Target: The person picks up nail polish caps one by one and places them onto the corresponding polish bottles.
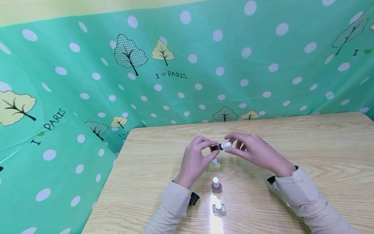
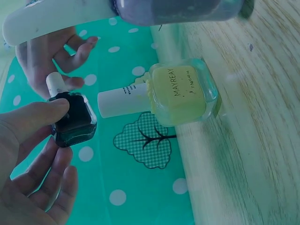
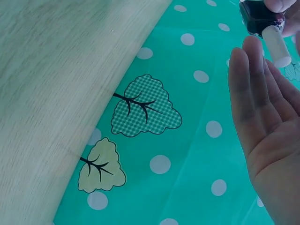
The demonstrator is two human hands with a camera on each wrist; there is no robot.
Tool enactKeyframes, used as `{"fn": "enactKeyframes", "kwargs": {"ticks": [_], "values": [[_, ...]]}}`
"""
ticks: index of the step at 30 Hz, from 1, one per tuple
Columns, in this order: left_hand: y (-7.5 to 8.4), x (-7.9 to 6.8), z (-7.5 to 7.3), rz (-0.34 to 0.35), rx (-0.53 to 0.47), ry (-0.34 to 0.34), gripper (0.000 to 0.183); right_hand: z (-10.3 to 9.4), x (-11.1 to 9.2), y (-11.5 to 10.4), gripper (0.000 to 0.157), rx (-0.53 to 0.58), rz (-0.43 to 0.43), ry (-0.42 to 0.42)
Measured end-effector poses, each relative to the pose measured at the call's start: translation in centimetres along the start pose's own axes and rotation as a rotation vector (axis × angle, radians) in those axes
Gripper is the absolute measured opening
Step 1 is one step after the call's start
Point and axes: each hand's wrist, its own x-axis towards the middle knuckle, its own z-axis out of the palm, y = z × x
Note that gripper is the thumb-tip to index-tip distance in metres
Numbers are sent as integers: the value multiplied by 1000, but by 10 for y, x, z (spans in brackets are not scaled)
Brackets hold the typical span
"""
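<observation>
A dark nail polish bottle (image 1: pixel 215 148) with a white cap is held up over the table, tilted on its side. My left hand (image 1: pixel 196 159) pinches its glass body between thumb and fingers, as the left wrist view shows closely. Beside the white cap (image 3: pixel 276 47) is my right hand (image 1: pixel 252 151), its fingers loosely extended and not gripping anything. Below the hands stands a yellow nail polish bottle (image 2: pixel 180 93) with a white cap. Nearer to me are a purple nail polish bottle (image 1: pixel 216 187) and a clear-looking one (image 1: pixel 219 209), both upright.
The bottles stand in a row on a wood-grain table (image 1: pixel 146 182). A small black object (image 1: pixel 193 199) shows next to the left sleeve. Behind the table hangs a green dotted cloth (image 1: pixel 187 65) with printed trees.
</observation>
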Motion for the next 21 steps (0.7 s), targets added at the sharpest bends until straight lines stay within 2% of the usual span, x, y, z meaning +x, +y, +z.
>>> {"fn": "enactKeyframes", "kwargs": {"ticks": [4,8,21], "values": [[0,-1,0,-3,-5,1,26,2,1,1,21,-24,-58,7],[-1,-3,-1,-4,-1,0,26,3,1,1,11,-28,-78,14],[-1,-2,-1,8,-5,7,25,2,1,1,11,-60,-88,24]]}}
